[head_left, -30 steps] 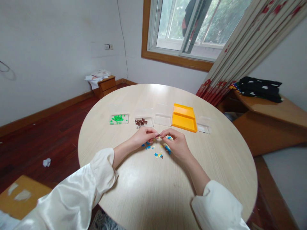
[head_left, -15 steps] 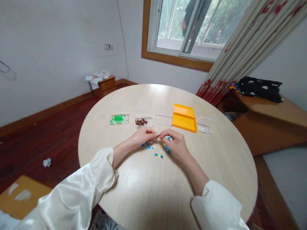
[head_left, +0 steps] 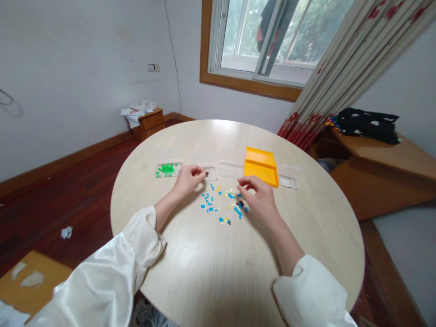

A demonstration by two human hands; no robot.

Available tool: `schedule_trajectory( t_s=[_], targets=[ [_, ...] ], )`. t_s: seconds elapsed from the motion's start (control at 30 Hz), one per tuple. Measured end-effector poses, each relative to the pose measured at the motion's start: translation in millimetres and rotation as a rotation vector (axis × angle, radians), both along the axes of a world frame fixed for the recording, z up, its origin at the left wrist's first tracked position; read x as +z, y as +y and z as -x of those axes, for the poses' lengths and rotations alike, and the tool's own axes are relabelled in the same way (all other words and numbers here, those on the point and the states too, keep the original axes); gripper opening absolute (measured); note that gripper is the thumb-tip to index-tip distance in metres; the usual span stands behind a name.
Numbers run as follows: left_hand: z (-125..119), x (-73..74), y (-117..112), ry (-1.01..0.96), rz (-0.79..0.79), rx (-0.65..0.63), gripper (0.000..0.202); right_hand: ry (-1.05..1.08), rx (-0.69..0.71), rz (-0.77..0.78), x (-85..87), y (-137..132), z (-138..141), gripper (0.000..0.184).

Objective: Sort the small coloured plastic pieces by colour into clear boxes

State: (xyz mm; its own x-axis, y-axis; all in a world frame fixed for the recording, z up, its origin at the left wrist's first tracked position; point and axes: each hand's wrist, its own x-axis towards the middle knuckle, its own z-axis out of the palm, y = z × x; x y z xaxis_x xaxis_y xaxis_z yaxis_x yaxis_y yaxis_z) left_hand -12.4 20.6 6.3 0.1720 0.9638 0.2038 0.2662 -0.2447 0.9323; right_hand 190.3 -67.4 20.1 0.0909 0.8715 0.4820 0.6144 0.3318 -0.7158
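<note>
My left hand (head_left: 187, 180) is over the near left side of a clear plastic box (head_left: 212, 176), thumb and fingers pinched. A small brown brick (head_left: 206, 174) shows at its fingertips; the hand hides most of the box. My right hand (head_left: 259, 196) hovers over the right side of the loose pieces, its thumb and forefinger slightly apart with nothing visible between them. Below and between the hands lie scattered small blue bricks (head_left: 237, 211) and yellow pieces (head_left: 218, 188). Several dark brown pieces (head_left: 240, 204) lie beside the right hand, partly among blue ones.
A clear box with green bricks (head_left: 166, 170) stands at the left. Another clear box (head_left: 230, 170), an open orange case (head_left: 261, 171) and a small clear box (head_left: 288, 181) stand to the right along the round table (head_left: 211, 272). Behind are a window and a curtain (head_left: 327, 68).
My hands were together over the loose pieces, fingertips meeting at a small dark piece. They have parted: the left moved left and away to the brown-brick box, the right slightly right.
</note>
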Motion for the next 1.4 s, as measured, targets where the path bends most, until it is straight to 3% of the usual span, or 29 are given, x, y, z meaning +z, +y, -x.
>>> schedule_trajectory(
  t_s=[0.1,0.2,0.43,0.57,0.83,1.03,1.2,1.3,1.4],
  targets=[
    [9.6,-3.1,9.3,0.201,-0.158,0.124,0.010,-0.116,-0.096,0.030,-1.8,3.4,-13.2,0.012],
    [12.3,-6.2,11.9,0.342,-0.258,0.150,0.012,-0.219,-0.126,0.139,-4.7,3.4,-21.9,0.017],
    [6.3,-6.3,4.6,0.426,-0.367,0.069,0.013,-0.334,0.126,0.387,-6.0,-2.0,-31.2,0.020],
    [1.3,-7.0,-3.8,0.395,-0.385,-0.026,0.012,-0.351,0.199,0.389,-7.2,-1.7,-30.6,0.023],
    [-9.5,-12.1,-14.6,0.381,-0.336,-0.173,0.012,-0.356,0.163,0.379,-12.1,-0.6,-29.9,0.019],
    [-13.2,-10.4,-18.7,0.365,-0.311,-0.213,0.012,-0.410,0.151,0.390,-9.5,-0.8,-27.1,0.018],
    [-13.8,-7.1,-21.0,0.354,-0.297,-0.218,0.012,-0.253,0.070,0.355,-8.3,0.5,-28.1,0.016],
    [-13.3,-7.1,-21.1,0.353,-0.288,-0.225,0.011,-0.096,0.091,0.352,-8.8,1.7,-29.2,0.016],
    [-12.9,-8.3,-20.9,0.346,-0.281,-0.227,0.012,-0.113,0.108,0.344,-8.3,1.8,-29.9,0.012]
  ],
)
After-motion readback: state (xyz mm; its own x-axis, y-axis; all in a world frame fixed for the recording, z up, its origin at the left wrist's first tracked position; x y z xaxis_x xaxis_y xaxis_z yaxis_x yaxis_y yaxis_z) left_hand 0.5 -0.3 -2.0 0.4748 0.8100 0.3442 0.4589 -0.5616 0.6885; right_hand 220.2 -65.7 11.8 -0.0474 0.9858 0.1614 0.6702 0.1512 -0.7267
